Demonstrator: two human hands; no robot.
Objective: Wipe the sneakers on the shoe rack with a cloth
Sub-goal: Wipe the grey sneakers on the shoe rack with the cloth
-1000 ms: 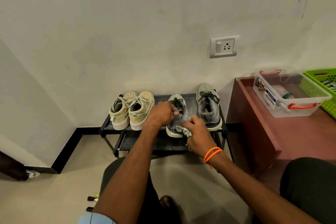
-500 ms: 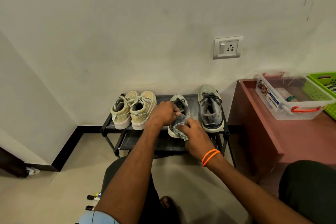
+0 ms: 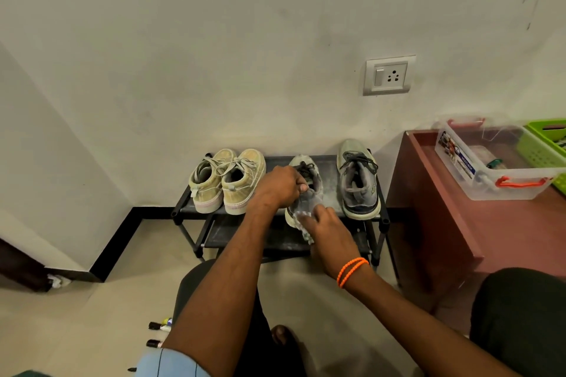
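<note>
Wall (image 3: 214, 40) fills the top half, socket plate (image 3: 389, 75) at 1 o'clock. Maroon desk (image 3: 490, 232) at 3 o'clock carries a clear plastic box (image 3: 477, 184) with orange handles and a green basket (image 3: 548, 138) touching its far side. Black shoe rack (image 3: 379, 214) sits against the wall at centre, two tiers. Top tier, left to right: a beige sneaker pair (image 3: 226, 180) side by side, touching; one grey sneaker (image 3: 306, 190) being worked on; a second grey sneaker (image 3: 358, 180) just beside it, apart. Left hand (image 3: 278, 184): grip curled closed over the collar of the worked sneaker, holding it. Right hand (image 3: 324, 223), orange bands (image 3: 352, 269) on the wrist: fingers bent, pressing a grey patterned cloth (image 3: 303, 223) onto the sneaker's heel, at the rack's near edge. Cloth tail hangs below the fingers. Markers (image 3: 157, 327) lie on the floor at 7 o'clock.
</note>
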